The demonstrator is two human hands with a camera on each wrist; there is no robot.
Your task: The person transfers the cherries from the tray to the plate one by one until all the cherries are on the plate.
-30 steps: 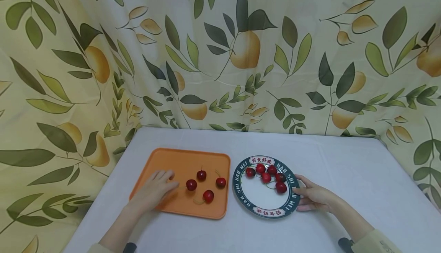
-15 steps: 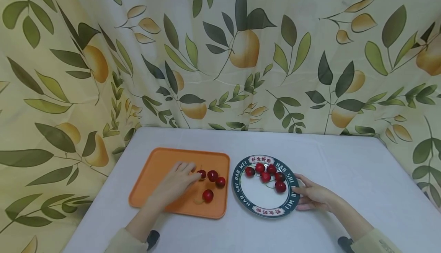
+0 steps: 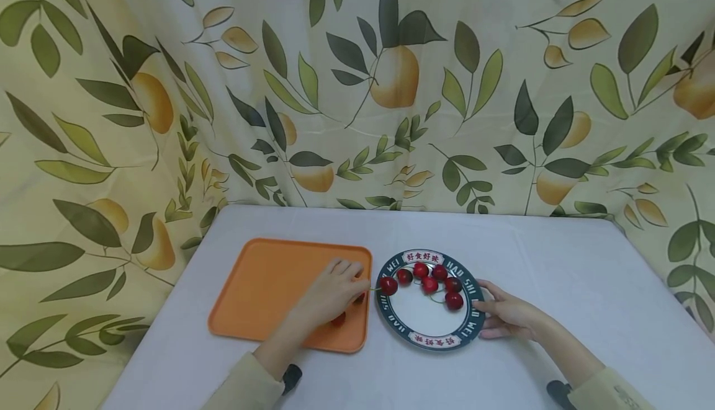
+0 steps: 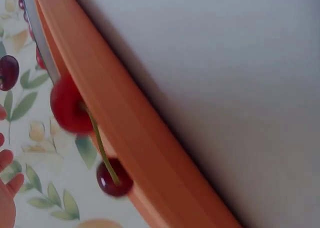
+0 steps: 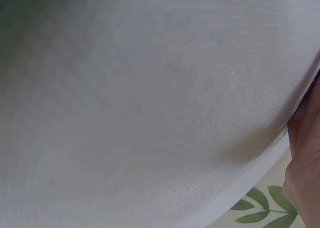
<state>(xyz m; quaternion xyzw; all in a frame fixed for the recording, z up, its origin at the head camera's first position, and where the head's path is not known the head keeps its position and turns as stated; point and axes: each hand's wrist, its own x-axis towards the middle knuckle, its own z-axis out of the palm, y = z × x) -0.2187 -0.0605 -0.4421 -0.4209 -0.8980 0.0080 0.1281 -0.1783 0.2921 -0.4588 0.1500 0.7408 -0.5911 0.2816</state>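
My left hand [image 3: 342, 287] reaches across the right side of the orange tray [image 3: 262, 292] and pinches the stem of a red cherry [image 3: 388, 285]. That cherry hangs over the left rim of the round plate [image 3: 430, 339]. In the left wrist view the same cherry [image 4: 70, 105] dangles on its green stem beside the tray's edge [image 4: 135, 143]. Several cherries [image 3: 430, 284] lie on the plate's far half. Two cherries [image 3: 338, 319] on the tray are partly hidden by my hand. My right hand [image 3: 505, 317] grips the plate's right rim.
A white cloth [image 3: 558, 273] covers the table, and a curtain [image 3: 357, 87] printed with leaves and fruit hangs close behind and to the left. The right wrist view shows only the white cloth [image 5: 150, 102] and a bit of my right hand [image 5: 307, 153].
My left hand took a cherry by its stem from the tray and moved right, bringing it over the plate's left rim. The right hand stayed on the plate.
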